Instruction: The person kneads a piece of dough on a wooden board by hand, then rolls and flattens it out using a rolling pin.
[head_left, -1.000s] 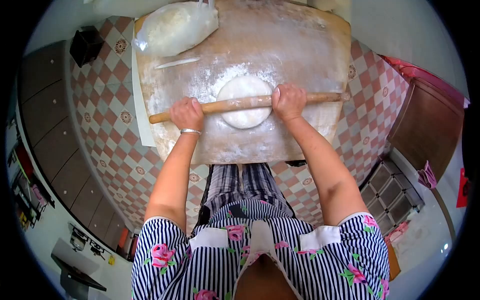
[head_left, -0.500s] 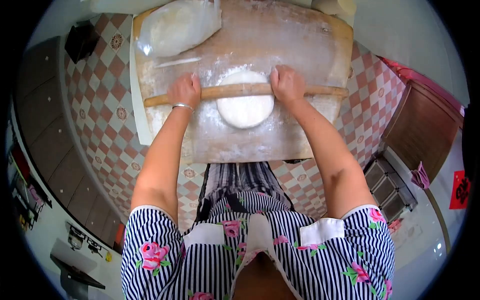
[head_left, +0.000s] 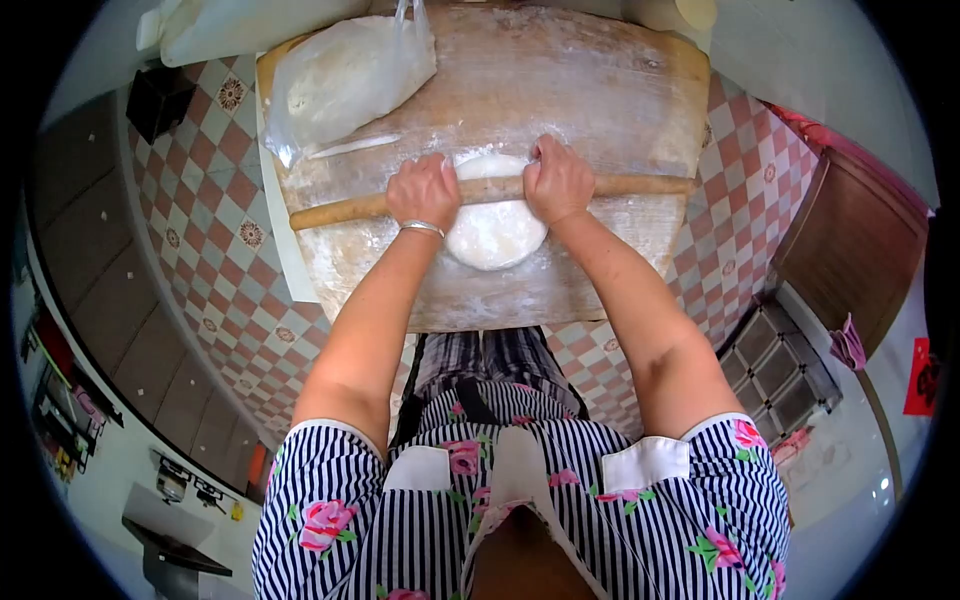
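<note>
A long wooden rolling pin [head_left: 340, 211] lies crosswise over a round, flat piece of white dough [head_left: 497, 236]. My left hand [head_left: 424, 190] is closed round the pin at the dough's left edge, a bracelet at its wrist. Closed as well, my right hand [head_left: 558, 180] grips the pin at the dough's right edge. The dough shows above and below the pin, and its middle is hidden under it. Beneath lies a floured wooden board [head_left: 560, 80].
At the board's upper left sits a clear plastic bag [head_left: 345, 80] of pale dough or flour, with a thin white strip [head_left: 355, 147] below it. A black bin [head_left: 160, 102] stands on the tiled floor at the left. A brown cabinet [head_left: 840, 250] is on the right.
Both hands have moved inward along the pin, my left hand the most, and are closer together. The dough reaches a little lower and looks longer from top to bottom.
</note>
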